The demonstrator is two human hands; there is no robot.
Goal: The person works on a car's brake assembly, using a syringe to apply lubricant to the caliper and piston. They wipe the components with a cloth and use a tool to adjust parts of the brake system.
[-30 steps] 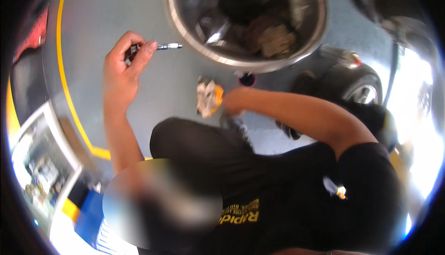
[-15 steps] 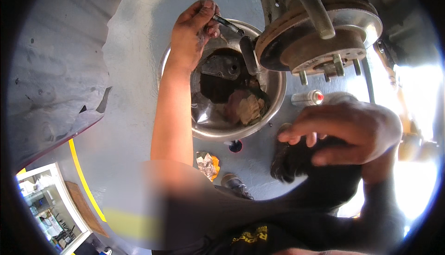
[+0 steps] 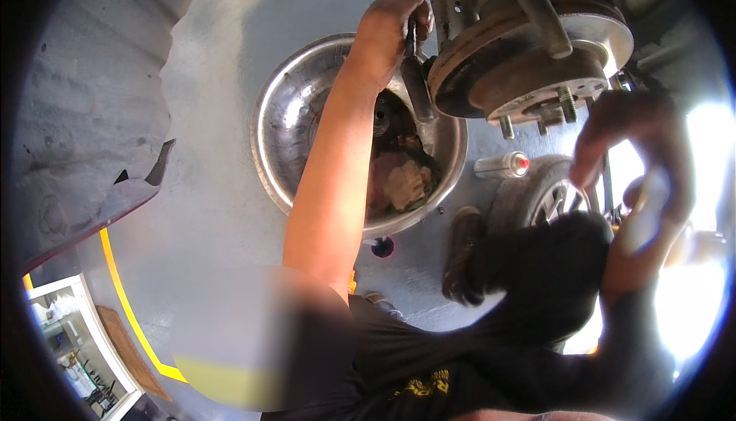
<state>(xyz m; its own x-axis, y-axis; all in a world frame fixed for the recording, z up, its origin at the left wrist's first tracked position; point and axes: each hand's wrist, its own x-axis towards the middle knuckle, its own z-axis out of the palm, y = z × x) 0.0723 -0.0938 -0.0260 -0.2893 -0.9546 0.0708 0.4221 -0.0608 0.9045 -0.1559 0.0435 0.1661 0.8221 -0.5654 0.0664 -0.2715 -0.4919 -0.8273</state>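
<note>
My left hand [image 3: 389, 34] is closed around a short dark rod [image 3: 412, 38] beside the brake disc. The rod's lower end meets the top of a dark oblong metal piece [image 3: 418, 90] at the disc's left edge; whether it sits inside cannot be told. The rusty brake disc [image 3: 479, 76] and its hub with several wheel studs [image 3: 567, 104] are at the upper right. My right hand [image 3: 640, 153] hangs right of the hub, fingers curved and apart, with nothing visible in it. My left forearm covers part of a metal basin [image 3: 268, 137] below.
Dark liquid, a metal part [image 3: 381, 120] and a crumpled pale rag [image 3: 408, 185] lie in the basin. A spray can [image 3: 502, 165] and a wheel [image 3: 529, 195] are on the floor to its right. A car body panel [image 3: 92, 114] fills the left side.
My left hand has moved right with the rod, up to the oblong piece. My right hand has risen and shifted right, uncovering the wheel on the floor.
</note>
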